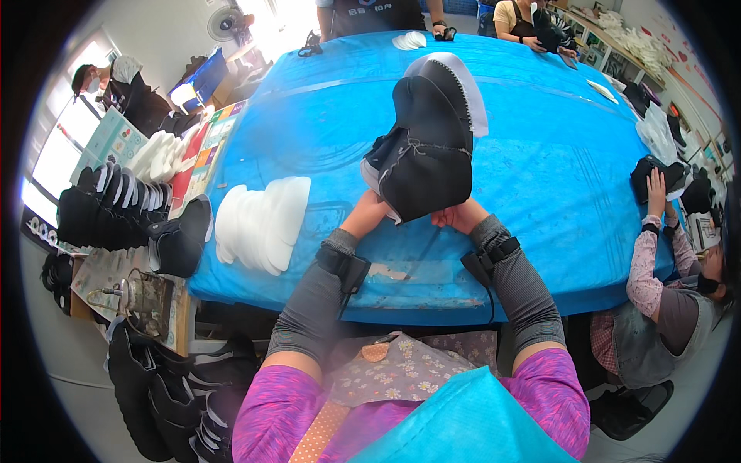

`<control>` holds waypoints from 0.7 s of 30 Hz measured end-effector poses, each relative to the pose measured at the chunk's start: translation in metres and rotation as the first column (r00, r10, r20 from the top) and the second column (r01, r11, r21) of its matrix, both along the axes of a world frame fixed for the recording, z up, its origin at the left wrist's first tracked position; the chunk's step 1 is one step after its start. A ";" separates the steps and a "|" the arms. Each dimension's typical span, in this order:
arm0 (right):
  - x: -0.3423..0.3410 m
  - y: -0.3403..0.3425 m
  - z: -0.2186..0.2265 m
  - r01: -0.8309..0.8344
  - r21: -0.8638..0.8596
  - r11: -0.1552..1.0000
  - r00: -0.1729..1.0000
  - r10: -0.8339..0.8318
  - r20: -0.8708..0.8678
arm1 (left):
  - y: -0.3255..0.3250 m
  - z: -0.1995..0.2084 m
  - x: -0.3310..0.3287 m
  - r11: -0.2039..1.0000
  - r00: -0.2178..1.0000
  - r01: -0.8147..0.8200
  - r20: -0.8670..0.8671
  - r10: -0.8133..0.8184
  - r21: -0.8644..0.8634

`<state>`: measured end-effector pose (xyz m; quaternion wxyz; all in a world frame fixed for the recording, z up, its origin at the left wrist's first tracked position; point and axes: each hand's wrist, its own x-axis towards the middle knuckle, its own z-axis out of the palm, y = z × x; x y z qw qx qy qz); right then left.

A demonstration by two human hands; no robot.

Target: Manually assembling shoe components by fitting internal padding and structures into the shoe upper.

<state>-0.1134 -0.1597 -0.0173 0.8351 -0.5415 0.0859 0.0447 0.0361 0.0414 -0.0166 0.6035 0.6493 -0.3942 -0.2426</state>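
Note:
A black fabric shoe upper (pixel 426 139) with a white padded lining showing at its top stands upright over the blue-covered table (pixel 540 170). My left hand (pixel 369 212) grips its lower left edge. My right hand (pixel 457 216) holds its lower right edge. Both wrists wear grey sleeves with black straps. A fanned stack of white foam pieces (pixel 262 222) lies to the left of my left hand.
Black shoe uppers (pixel 116 208) are stacked on a side bench at left, with more (pixel 162 386) on the floor below. A person at right (pixel 664 293) handles a black piece (pixel 656 174). Other people sit at the table's far end.

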 end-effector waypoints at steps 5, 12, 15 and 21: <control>-0.003 0.003 0.006 0.014 0.037 0.999 1.000 -0.013 -0.005 | -0.002 0.001 -0.003 0.999 0.999 0.028 0.034 -0.028 -0.026; -0.002 0.003 0.006 -0.001 0.038 0.999 1.000 0.000 0.018 | -0.001 -0.009 0.004 1.000 0.998 0.015 0.053 -0.016 0.015; -0.003 0.001 0.003 -0.007 0.069 0.998 1.000 0.005 0.023 | -0.003 -0.006 0.001 1.000 0.997 0.015 0.079 -0.014 -0.001; -0.002 0.001 0.002 -0.015 0.093 0.996 1.000 0.012 0.026 | -0.001 -0.002 0.001 0.999 0.999 0.018 0.032 -0.019 0.038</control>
